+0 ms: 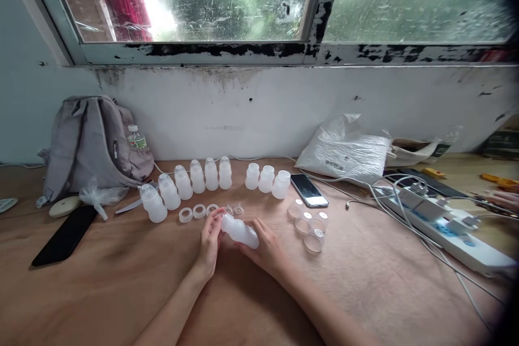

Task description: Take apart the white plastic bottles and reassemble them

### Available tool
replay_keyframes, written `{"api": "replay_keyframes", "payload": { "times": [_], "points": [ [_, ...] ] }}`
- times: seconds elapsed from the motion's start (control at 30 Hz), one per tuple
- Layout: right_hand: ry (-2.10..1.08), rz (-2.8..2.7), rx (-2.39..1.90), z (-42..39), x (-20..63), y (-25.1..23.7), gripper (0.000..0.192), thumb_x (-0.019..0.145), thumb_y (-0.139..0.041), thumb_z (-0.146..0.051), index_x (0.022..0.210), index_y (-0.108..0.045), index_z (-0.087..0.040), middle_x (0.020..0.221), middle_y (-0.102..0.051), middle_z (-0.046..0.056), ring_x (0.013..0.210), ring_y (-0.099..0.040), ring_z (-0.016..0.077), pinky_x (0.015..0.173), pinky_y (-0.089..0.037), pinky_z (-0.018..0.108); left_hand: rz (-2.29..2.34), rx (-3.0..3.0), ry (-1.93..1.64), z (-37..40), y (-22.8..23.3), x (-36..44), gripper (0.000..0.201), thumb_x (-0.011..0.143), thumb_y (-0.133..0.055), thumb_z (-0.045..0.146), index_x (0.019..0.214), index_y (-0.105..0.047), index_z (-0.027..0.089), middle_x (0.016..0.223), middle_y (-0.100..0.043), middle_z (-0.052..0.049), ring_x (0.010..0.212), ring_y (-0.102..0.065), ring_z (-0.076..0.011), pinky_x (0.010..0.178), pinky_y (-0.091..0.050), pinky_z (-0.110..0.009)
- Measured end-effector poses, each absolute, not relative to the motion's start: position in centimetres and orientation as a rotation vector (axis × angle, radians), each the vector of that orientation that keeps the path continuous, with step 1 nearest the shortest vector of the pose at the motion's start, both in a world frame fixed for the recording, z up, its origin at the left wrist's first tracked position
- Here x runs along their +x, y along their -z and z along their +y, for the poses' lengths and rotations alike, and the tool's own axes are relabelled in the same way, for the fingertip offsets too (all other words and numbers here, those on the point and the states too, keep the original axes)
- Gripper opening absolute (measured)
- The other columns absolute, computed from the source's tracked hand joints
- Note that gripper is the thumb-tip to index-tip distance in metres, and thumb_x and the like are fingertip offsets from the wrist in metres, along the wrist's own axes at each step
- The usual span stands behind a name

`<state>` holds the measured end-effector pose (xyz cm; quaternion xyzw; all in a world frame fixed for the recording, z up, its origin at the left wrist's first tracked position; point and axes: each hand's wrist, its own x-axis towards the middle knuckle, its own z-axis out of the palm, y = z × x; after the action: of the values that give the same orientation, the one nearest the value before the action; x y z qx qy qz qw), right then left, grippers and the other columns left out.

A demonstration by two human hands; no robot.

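Observation:
A frosted white baby bottle (pixel 242 232) lies tilted between my hands above the table. My right hand (pixel 265 246) is closed around its lower body. With its fingers pinched at the neck end, my left hand (pixel 210 238) holds the other end; what exactly those fingertips touch is partly hidden. Just behind are several white collar rings (pixel 185 215) and clear nipples (pixel 239 210). An arc of several capped bottles (pixel 184 183) stands upright at the back left. Three uncapped bottles (pixel 266 179) are at the back right. Clear dome caps (pixel 313 240) rest right of my hands.
At the left are a grey backpack (pixel 87 140), a black phone-like slab (pixel 65 235) and a plastic bag (pixel 101 194). A phone (pixel 309 190) lies behind the caps. White cables run to a power strip (pixel 450 232) at the right, near a silver mailing bag (pixel 344 146).

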<state>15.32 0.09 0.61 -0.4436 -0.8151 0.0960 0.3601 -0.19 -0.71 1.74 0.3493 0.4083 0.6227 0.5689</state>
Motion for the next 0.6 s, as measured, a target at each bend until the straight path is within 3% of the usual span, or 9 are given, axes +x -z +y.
{"api": "replay_keyframes", "payload": {
  "times": [0.2,0.37,0.5,0.6],
  "points": [
    [-0.078,-2.084,-1.125,0.25,15.63,-0.52,0.037,0.074,-0.058,-0.034,0.108,-0.05,-0.02,0.093,-0.056,0.008,0.083,-0.055,0.0219,0.07,-0.046,0.033,0.983,0.892,-1.526,-0.53,-1.7,-0.47,0.048,0.073,-0.061,0.032,0.116,-0.042,0.024,0.089,-0.058,-0.003,0.083,-0.057,-0.0146,0.074,-0.042,-0.025],
    [0.056,-2.096,-1.043,0.5,16.0,-0.51,0.036,0.077,-0.057,-0.031,0.112,-0.05,-0.022,0.1,-0.056,0.009,0.089,-0.052,0.0231,0.075,-0.044,0.038,1.038,0.911,-1.493,-0.14,-1.24,-0.73,0.033,0.068,-0.064,0.033,0.096,-0.056,0.017,0.083,-0.057,-0.003,0.075,-0.054,-0.0128,0.067,-0.043,-0.022],
    [-0.021,-2.083,-1.014,0.46,16.14,-0.78,0.039,0.075,-0.059,-0.032,0.112,-0.05,-0.022,0.099,-0.056,0.009,0.088,-0.052,0.0226,0.075,-0.045,0.038,1.102,0.908,-1.514,0.03,-1.06,-0.92,0.028,0.071,-0.06,0.04,0.082,-0.06,0.014,0.073,-0.056,-0.001,0.059,-0.048,-0.0084,0.055,-0.039,-0.019],
    [-0.086,-2.08,-1.036,0.5,16.21,-0.87,0.042,0.074,-0.06,-0.032,0.113,-0.05,-0.023,0.098,-0.056,0.009,0.087,-0.053,0.0228,0.074,-0.046,0.037,1.067,0.854,-1.526,0.18,-1.3,-1.12,0.027,0.069,-0.062,0.036,0.083,-0.062,0.013,0.079,-0.06,-0.004,0.068,-0.052,-0.0114,0.06,-0.04,-0.021]
  ]
}}
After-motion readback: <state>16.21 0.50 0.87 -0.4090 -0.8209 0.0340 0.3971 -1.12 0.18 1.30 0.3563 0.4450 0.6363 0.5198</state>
